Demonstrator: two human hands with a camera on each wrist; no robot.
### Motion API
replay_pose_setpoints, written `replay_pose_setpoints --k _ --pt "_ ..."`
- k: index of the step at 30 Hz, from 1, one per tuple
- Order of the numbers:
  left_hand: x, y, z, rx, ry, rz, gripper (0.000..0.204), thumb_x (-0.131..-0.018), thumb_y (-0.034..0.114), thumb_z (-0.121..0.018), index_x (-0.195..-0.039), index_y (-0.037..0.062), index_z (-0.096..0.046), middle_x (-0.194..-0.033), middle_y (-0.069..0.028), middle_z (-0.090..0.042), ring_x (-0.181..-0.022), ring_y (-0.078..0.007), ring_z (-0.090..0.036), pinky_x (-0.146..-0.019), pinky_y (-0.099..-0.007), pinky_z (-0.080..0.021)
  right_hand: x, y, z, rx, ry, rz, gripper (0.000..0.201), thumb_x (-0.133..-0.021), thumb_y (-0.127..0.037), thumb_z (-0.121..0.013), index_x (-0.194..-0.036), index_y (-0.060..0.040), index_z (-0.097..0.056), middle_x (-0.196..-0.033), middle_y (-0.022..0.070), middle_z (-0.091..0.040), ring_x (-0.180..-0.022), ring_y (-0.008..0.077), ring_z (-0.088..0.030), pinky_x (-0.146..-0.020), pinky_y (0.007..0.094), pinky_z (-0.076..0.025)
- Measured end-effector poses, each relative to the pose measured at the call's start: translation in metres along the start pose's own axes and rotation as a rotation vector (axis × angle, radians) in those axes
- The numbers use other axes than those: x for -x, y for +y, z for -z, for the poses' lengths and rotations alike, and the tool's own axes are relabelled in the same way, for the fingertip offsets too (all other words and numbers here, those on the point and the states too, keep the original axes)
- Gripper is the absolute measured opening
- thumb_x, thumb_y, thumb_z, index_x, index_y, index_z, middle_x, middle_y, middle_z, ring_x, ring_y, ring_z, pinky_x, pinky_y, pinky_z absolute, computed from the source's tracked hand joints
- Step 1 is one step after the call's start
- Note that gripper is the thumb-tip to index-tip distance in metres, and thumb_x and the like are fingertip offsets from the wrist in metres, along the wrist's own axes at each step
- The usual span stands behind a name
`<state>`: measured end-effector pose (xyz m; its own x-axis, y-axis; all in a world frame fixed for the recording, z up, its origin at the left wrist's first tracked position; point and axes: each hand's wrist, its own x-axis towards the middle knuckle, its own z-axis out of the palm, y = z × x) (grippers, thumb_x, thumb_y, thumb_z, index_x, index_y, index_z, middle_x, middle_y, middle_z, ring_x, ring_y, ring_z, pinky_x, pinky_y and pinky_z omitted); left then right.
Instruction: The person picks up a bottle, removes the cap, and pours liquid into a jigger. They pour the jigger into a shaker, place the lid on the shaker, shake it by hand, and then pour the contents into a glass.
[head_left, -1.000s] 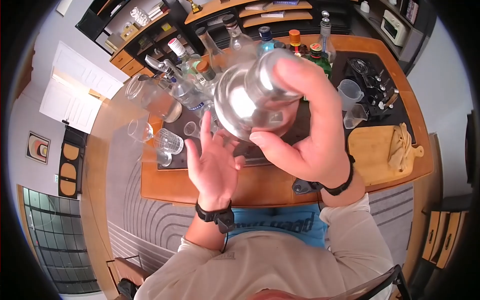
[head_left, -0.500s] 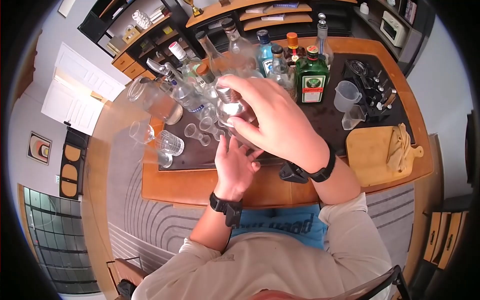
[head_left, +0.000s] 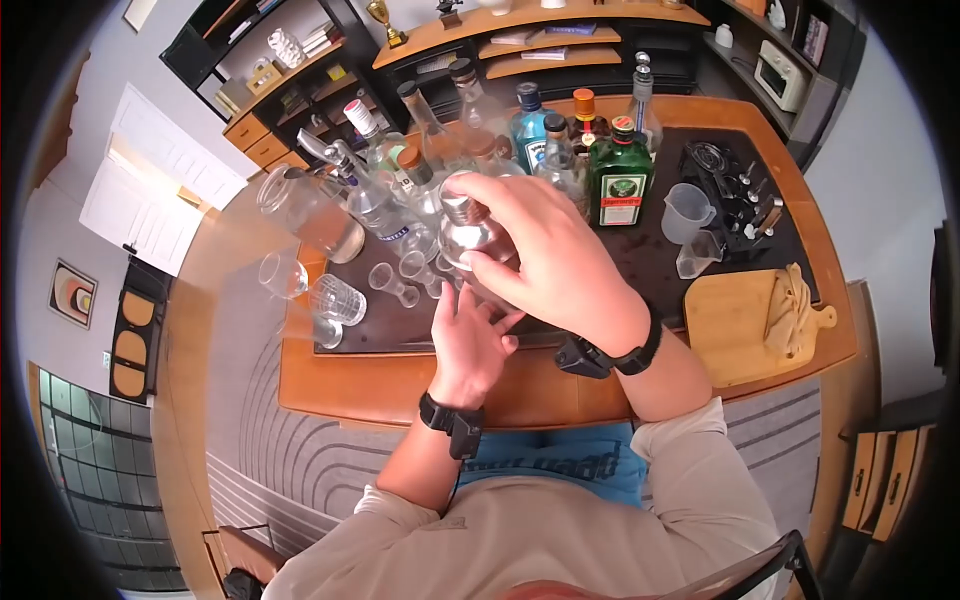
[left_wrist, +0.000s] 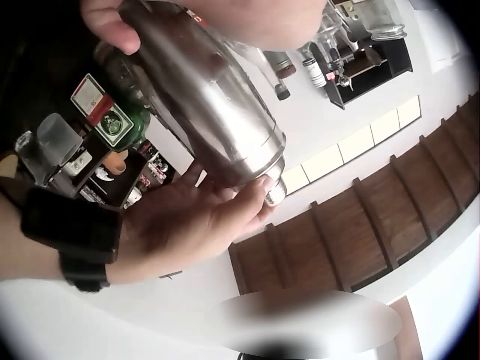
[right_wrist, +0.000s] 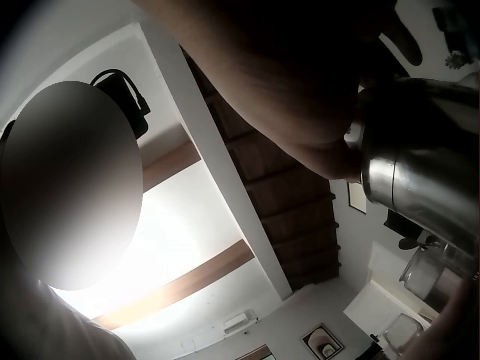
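A shiny metal cocktail shaker point(head_left: 468, 238) hangs over the near side of the dark table mat, its capped top facing up toward the head camera. My right hand point(head_left: 560, 255) grips it from above, fingers over the cap and thumb on the shoulder. Below its lower end is my left hand point(head_left: 468, 345), palm turned up and fingers loosely extended, partly overlapped by the right hand. In the left wrist view, the shaker's body point(left_wrist: 217, 97) runs between the two hands. The right wrist view shows the shaker point(right_wrist: 427, 154) at its right edge.
Hourglass-shaped small glasses point(head_left: 392, 285), a cut-glass tumbler point(head_left: 338, 300) and a glass pitcher point(head_left: 315, 220) stand at left. Several bottles line the back, including a green one point(head_left: 622, 180). A plastic measuring jug point(head_left: 688, 213) and wooden cutting board point(head_left: 735, 325) are at right.
My right hand has brought the shaker down, away from the head camera. My left hand has shifted right, beneath the shaker. Over the last half second both hands hold nearly the same pose.
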<state>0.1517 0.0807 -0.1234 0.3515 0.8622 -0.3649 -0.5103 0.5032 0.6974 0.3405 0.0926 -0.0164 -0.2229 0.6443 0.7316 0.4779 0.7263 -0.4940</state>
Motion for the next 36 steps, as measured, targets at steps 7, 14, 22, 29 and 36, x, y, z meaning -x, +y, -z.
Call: replay_pose_setpoints --k 7,14,22,29,36 --pt "0.005 -0.006 -0.011 -0.025 0.089 0.055 0.083 -0.107 0.076 -0.033 -0.170 0.0227 -0.028 -0.144 -0.0061 -0.051 -0.117 -0.0252 -0.061 -0.069 -0.0301 -0.042 -0.001 0.006 -0.007 0.050 0.021 0.015 0.064 -0.087 -0.013 -0.081 -0.147 -0.0122 -0.058 -0.110 0.0131 -0.067 -0.104 0.0378 -0.063 -0.092 0.0476 -0.050" --pt "0.032 0.032 -0.030 -0.056 -0.086 -0.302 0.097 -0.103 0.081 -0.036 -0.177 0.0238 -0.012 -0.140 -0.0052 -0.053 -0.106 -0.0221 -0.058 -0.069 -0.0292 -0.041 0.002 -0.023 0.023 -0.020 0.320 0.242 0.070 -0.079 -0.014 -0.086 -0.144 -0.0098 -0.059 -0.129 0.0166 -0.067 -0.120 0.0414 -0.062 -0.106 0.0526 -0.049" --pt "0.013 0.000 -0.006 0.098 0.065 0.039 0.081 -0.108 0.073 -0.030 -0.174 0.0276 -0.018 -0.151 -0.0093 -0.046 -0.113 -0.0303 -0.060 -0.070 -0.0312 -0.044 -0.004 0.001 -0.004 0.024 0.077 0.036 0.062 -0.087 -0.011 -0.082 -0.145 -0.0117 -0.059 -0.116 0.0130 -0.068 -0.103 0.0341 -0.066 -0.094 0.0445 -0.054" --pt "0.014 -0.003 -0.009 0.049 0.094 0.049 0.080 -0.108 0.073 -0.032 -0.172 0.0261 -0.026 -0.147 -0.0077 -0.051 -0.109 -0.0254 -0.061 -0.068 -0.0291 -0.043 -0.002 -0.003 -0.006 -0.019 -0.015 -0.051 0.061 -0.088 -0.009 -0.081 -0.145 -0.0127 -0.059 -0.113 0.0121 -0.069 -0.104 0.0346 -0.066 -0.094 0.0455 -0.054" --pt "0.051 0.040 -0.044 -0.107 -0.086 -0.401 0.092 -0.105 0.078 -0.036 -0.177 0.0252 -0.014 -0.151 -0.0054 -0.051 -0.111 -0.0199 -0.055 -0.068 -0.0284 -0.041 0.014 -0.039 0.025 -0.188 0.360 0.180 0.064 -0.082 -0.012 -0.085 -0.141 -0.0084 -0.063 -0.136 0.0163 -0.068 -0.125 0.0418 -0.063 -0.109 0.0509 -0.049"
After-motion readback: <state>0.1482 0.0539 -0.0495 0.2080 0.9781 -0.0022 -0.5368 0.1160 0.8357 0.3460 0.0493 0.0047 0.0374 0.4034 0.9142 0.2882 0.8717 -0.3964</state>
